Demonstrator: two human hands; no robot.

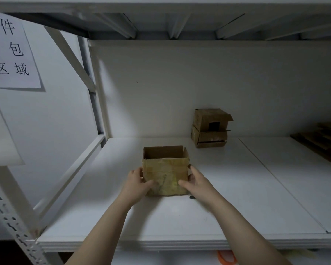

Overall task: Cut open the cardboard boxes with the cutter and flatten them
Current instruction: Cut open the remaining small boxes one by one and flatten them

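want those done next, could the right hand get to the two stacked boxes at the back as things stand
Probably yes, once it lets go. The right hand is holding the open box, but the shelf between it and the stacked boxes lies bare, with nothing in the way.

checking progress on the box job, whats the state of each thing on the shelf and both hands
near cardboard box: upright, top open, not flattened, gripped on both sides
left hand: pressed on the box's left side
right hand: pressed on the box's right side
two stacked boxes: at the back wall, not flattened, flaps partly loose
flat cardboard: lying at far right
dark small object: by the right wrist, unclear
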